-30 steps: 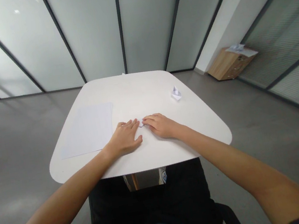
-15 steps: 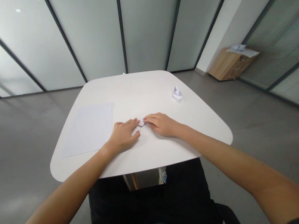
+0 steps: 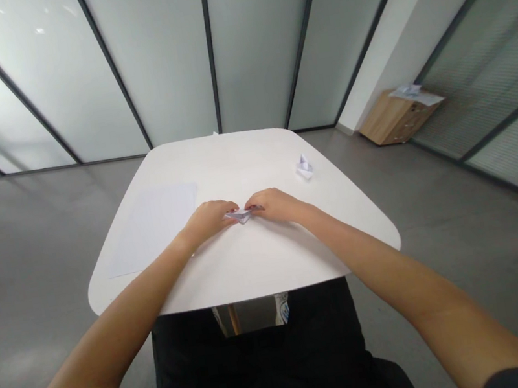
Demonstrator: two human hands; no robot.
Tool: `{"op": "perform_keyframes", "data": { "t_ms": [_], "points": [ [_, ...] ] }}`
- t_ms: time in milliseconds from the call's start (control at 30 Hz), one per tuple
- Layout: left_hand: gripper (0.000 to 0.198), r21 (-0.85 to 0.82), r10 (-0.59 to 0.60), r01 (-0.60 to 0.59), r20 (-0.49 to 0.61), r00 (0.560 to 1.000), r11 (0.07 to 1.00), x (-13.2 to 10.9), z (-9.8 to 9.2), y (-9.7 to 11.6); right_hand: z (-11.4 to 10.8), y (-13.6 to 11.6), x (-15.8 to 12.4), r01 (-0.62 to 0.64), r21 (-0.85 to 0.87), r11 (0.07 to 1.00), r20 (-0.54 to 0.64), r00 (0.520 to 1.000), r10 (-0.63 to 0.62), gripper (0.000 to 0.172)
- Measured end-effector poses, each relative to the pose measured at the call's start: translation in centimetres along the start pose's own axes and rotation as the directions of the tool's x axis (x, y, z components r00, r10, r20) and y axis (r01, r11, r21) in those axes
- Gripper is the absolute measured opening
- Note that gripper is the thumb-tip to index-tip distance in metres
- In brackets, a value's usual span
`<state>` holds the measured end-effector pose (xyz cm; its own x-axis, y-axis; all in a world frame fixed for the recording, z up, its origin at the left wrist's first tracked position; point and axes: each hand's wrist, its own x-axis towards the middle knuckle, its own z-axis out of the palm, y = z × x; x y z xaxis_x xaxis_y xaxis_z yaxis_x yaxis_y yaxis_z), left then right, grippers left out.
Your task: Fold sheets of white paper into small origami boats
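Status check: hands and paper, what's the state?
Left hand, right hand: both on small folded white paper piece, one at each end. Flat white paper sheet left; small white paper boat off right.

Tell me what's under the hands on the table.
A small folded paper piece shows between the left hand and right hand; the part under their fingers is covered.

Paper boat [image 3: 304,167] ahead of right hand [image 3: 278,205]

The white, round-cornered worktop [image 3: 259,259] carries a flat paper sheet [image 3: 151,229] left of centre in the frame, a folded paper [image 3: 241,216] at centre, and a small paper boat [image 3: 304,167] right of centre.
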<state>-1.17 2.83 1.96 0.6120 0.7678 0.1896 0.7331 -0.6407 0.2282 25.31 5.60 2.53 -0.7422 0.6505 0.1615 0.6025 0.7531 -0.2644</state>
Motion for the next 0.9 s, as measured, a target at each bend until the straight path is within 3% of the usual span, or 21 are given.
{"op": "perform_keyframes", "data": {
  "t_ms": [233, 367, 500, 600, 767, 900],
  "points": [
    [0.031, -0.153, -0.134, 0.123, -0.067, 0.989, 0.981, -0.2, -0.1, -0.3, 0.9, -0.3, -0.3, -0.085, 0.165, 0.983, -0.123, 0.987, 0.106, 0.029],
    [0.031, -0.167, -0.161, 0.138, -0.131, 0.978, 0.976, -0.4, 0.2, -0.1, 1.1, -0.6, -0.9, -0.064, 0.274, 0.960, -0.125, 0.987, 0.102, 0.032],
    [0.031, -0.211, -0.186, 0.150, -0.165, 0.969, 0.966, -0.2, 0.6, 0.1, 1.2, -1.0, -1.1, -0.051, 0.297, 0.953, -0.134, 0.986, 0.095, 0.050],
    [0.033, -0.225, -0.197, 0.154, -0.182, 0.963, 0.962, -0.2, 0.8, 0.3, 1.6, -1.1, -0.9, -0.107, 0.329, 0.938, -0.166, 0.971, 0.169, 0.038],
    [0.035, -0.396, -0.199, 0.127, -0.145, 0.969, 0.909, -0.4, 1.1, 0.6, 2.4, -0.9, -0.5, -0.190, 0.431, 0.882, -0.196, 0.934, 0.297, 0.018],
    [0.036, -0.517, -0.250, 0.136, -0.157, 0.955, 0.845, -0.4, 1.3, 0.7, 2.5, -1.0, -0.6, -0.191, 0.550, 0.813, -0.202, 0.914, 0.352, 0.022]
  ]
}}
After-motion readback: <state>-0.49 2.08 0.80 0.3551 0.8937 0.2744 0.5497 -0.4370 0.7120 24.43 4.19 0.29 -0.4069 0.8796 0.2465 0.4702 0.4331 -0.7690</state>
